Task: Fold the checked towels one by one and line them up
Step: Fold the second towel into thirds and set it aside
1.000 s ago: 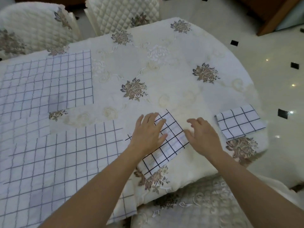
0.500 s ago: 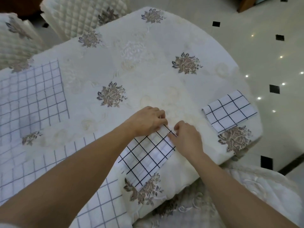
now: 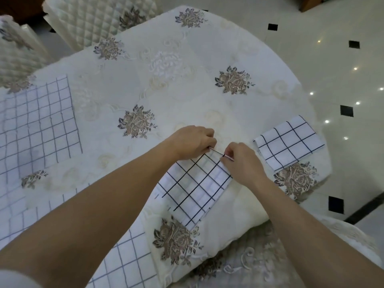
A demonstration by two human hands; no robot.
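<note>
tablecloth (image 3: 187,100) under folded towel (image 3: 197,190), long axis near-left to far-right

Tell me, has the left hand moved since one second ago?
Yes. The left hand has gone forward, from the middle of the half-folded towel to its far corner, farther from the flower motif at the towel's near end.

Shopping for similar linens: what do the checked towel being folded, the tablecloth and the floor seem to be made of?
The checked towel: thin woven fabric, probably cotton, matte; it holds a sharp fold and lies flat. The tablecloth: cream cloth with a slight sheen and raised embroidered flowers; fibre unclear. The floor: polished tile or stone, glossy; it reflects bright points of light.
</note>
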